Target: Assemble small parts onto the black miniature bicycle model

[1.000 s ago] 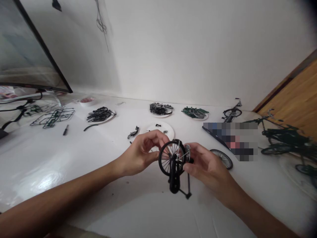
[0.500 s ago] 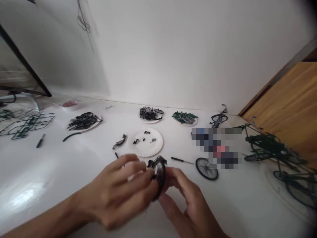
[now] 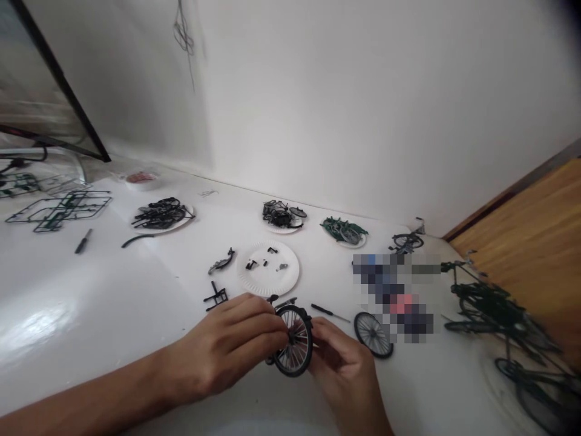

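Observation:
In front of me a small black model bicycle [image 3: 294,357], partly assembled, is held between both hands, its spoked wheel facing me. My left hand [image 3: 231,342] grips it from the left, fingertips at the wheel's hub; the hand covers much of the frame behind. My right hand [image 3: 349,366] is curled round the right side, thumb and fingers at the tyre and mudguard. Near the right hand lie a loose spoked wheel [image 3: 373,335] and a black-handled screwdriver [image 3: 323,310]. Beyond the left hand are a black rack-like part [image 3: 218,297] and a curved dark part [image 3: 222,262].
A white paper plate [image 3: 272,283] bears several small black pieces. Further back, plates hold piles of black parts [image 3: 161,215], dark parts [image 3: 282,213] and green parts [image 3: 344,230]. Green model bicycles [image 3: 490,303] stand right. Green sprues [image 3: 68,209] and another screwdriver [image 3: 83,242] lie left.
The model bicycle has turned, so its wheel, seen nearly edge-on before, now faces me more. My left fingers have shifted to the hub. The view has tilted slightly.

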Available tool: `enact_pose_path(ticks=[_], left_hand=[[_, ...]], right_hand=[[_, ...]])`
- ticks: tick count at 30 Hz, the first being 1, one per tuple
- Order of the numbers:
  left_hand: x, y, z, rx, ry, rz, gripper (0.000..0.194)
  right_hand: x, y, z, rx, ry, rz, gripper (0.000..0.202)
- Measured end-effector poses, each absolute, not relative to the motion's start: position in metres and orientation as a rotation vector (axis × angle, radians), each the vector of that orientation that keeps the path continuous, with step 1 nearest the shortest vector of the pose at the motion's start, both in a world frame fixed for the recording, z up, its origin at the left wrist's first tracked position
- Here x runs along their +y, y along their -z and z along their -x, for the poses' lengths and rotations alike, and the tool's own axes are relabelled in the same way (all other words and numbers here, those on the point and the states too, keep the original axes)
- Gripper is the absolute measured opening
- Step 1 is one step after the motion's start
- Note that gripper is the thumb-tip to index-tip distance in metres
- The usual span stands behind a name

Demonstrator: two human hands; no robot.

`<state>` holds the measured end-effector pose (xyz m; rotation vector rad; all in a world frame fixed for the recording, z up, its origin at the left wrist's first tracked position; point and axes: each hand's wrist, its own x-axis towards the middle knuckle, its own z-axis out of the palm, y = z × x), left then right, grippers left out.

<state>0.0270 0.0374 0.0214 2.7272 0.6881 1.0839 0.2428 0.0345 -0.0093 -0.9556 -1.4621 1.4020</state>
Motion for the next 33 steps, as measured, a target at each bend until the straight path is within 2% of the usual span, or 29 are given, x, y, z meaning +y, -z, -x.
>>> enact_pose_path(ticks=[5, 10, 14, 20, 28, 33], left_hand=[[0.037, -0.016, -0.032, 0.642, -1.044, -2.822, 0.034], [0.042, 0.002, -0.031, 0.716, -1.059, -2.925, 0.02], [0.047, 0.012, -0.033, 0.833, -1.187, -2.969, 0.028], [0.042, 0.013, -0.04, 0.821, -1.3, -2.958, 0.036], [0.042, 0.008, -0.036, 0.833, -1.208, -3.115, 0.025], [-0.011, -0.013, -0.001, 0.891, -1.133, -3.081, 0.02]], right_hand=[[0.039, 0.015, -0.242, -1.35, -1.435, 1.123, 0.02], [0.045, 0.018, -0.25, -1.273, -1.588, 1.077, 0.03], [0.043, 0.014, -0.249, -1.234, -1.711, 1.011, 0.04], [0.042, 0.015, -0.246, -1.266, -1.753, 0.989, 0.031], [0.039, 0.018, -0.249, -1.276, -1.785, 0.979, 0.029], [0.038, 0.017, -0.25, -1.261, -1.746, 1.03, 0.027]])
